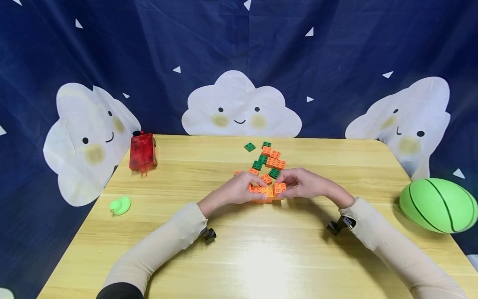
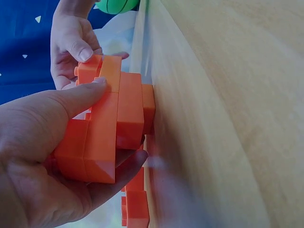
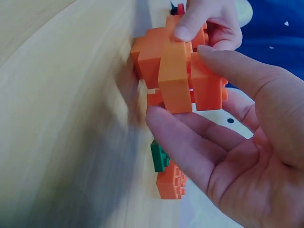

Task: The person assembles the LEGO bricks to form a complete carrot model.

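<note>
Near the middle of the wooden table [image 1: 201, 166], a stepped orange stack [image 1: 267, 191] stands studs up, broader above than at its base; whether it touches the wood, I cannot tell. The left hand [image 1: 239, 189] grips its left part, thumb across the near face. The right hand [image 1: 300, 182] is curled to a narrow gap around 1 small orange block [image 1: 279, 189] at the right end, thumb on that block's near face. It looks like hard, smooth plastic, so I judge it light, stiff and slightly slippery, unlikely to break but liable to separate at its joints. The overhanging ends seem weakest. Best hold: 2 opposed sides of the long upper layer, with fingers supporting underneath. Loose green blocks [image 1: 274, 173] lie just beyond.
</note>
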A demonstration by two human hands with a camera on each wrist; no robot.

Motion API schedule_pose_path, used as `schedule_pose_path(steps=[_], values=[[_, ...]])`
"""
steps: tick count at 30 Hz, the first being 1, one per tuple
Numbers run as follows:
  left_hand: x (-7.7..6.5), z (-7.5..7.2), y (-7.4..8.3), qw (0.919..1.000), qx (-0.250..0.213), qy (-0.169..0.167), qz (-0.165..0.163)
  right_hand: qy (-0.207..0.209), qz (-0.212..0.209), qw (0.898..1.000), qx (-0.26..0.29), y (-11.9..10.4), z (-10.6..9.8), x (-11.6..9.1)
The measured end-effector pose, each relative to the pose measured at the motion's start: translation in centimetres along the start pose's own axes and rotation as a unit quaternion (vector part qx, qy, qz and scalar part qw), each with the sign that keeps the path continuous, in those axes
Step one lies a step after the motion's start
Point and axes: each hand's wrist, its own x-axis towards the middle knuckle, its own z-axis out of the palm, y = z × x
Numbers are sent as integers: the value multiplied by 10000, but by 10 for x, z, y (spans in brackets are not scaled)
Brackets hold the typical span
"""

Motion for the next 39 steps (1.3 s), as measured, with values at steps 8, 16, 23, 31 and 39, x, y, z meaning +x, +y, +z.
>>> schedule_pose_path(steps=[8, 16, 23, 31, 39], values=[[0, 0, 0, 10000, 60, 22, -2, -270, 146, 9961, 825, 5, 0, 1], [0, 1, 0, 10000, 33, 51, 35, -147, 396, 9964, 729, 2, 2, 2], [-7, 4, -4, 10000, -77, 63, 4, -59, 699, 9895, 1265, -1, 11, 4], [-9, 4, -5, 9999, -99, 69, 103, 85, 895, 9837, 1560, -1, 13, 3], [3, -11, -10, 9988, -334, 176, 304, 25, 1076, 9822, 1543, -4, 11, 2]])
